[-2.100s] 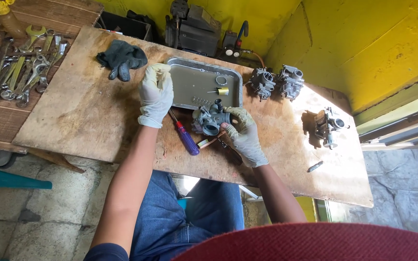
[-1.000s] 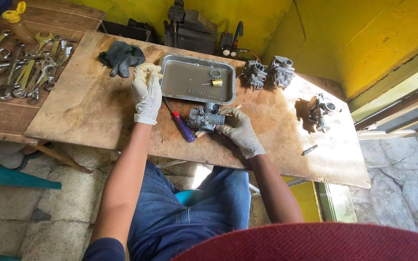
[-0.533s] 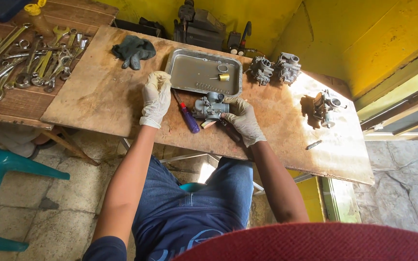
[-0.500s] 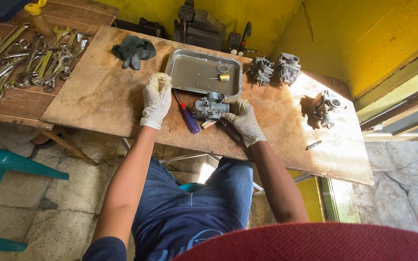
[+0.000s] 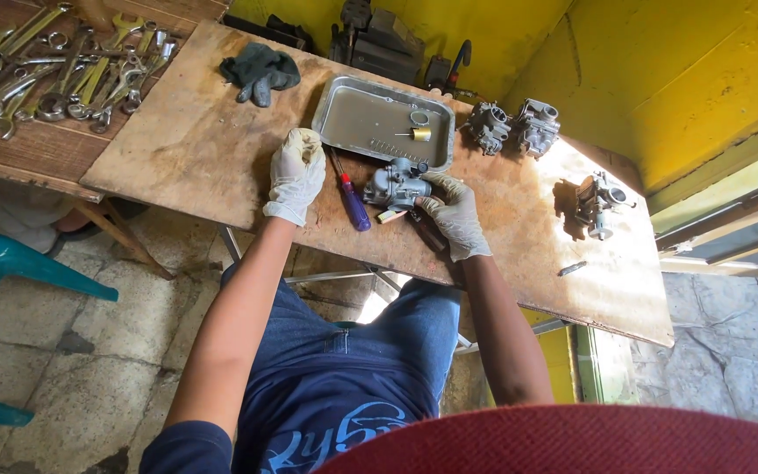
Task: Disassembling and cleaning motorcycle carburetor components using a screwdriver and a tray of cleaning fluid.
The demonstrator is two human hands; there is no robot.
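— What have we got in our right hand [image 5: 454, 213]?

— Our gloved fingers [image 5: 432, 204] are curled against the carburetor [image 5: 394, 183], which stands on the board [image 5: 177, 149] just ahead of them, below the tray [image 5: 357, 118].

— And our left hand [image 5: 294, 171]?

— It rests on the board, fingers bent loosely inward, gripping nothing we can see. The screwdriver [image 5: 350, 197] lies between our two hands, touching neither. The dark gloves [image 5: 259, 70] lie well beyond our left fingertips, and the wrenches [image 5: 54, 70] far off to their left.
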